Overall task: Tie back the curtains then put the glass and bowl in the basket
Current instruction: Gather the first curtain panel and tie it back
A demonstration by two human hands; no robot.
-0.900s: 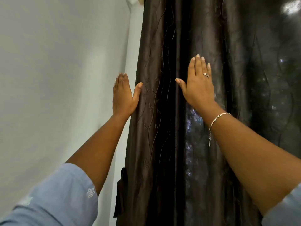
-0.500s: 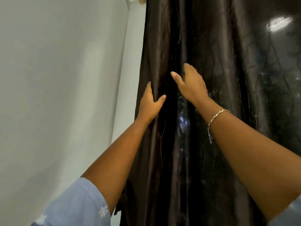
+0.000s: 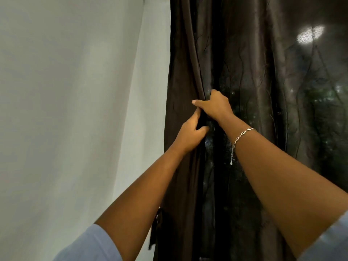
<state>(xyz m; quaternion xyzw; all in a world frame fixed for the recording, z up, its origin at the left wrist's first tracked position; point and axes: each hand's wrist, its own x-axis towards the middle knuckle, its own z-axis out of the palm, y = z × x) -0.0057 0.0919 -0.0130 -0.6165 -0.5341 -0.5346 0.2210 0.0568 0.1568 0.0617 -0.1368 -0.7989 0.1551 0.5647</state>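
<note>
A dark brown satin curtain (image 3: 254, 76) hangs full length over the right half of the view. Both hands meet at a deep fold near its left edge. My left hand (image 3: 190, 132) grips the fold from below, fingers tucked into the cloth and thumb on the front. Just above it, my right hand (image 3: 214, 107), with a silver bracelet on the wrist, curls its fingers into the same fold, thumb pointing left. A dark strip of cloth (image 3: 156, 228), maybe a tie-back, hangs at the curtain's lower left edge. Glass, bowl and basket are out of sight.
A plain pale wall (image 3: 71, 110) fills the left half, right up against the curtain's edge. A bright patch of light (image 3: 309, 34) shines through the cloth at the upper right.
Both hands lay flat and apart, left on the wall edge and right on the curtain. They have since come together and lower, and now clutch a fold of cloth.
</note>
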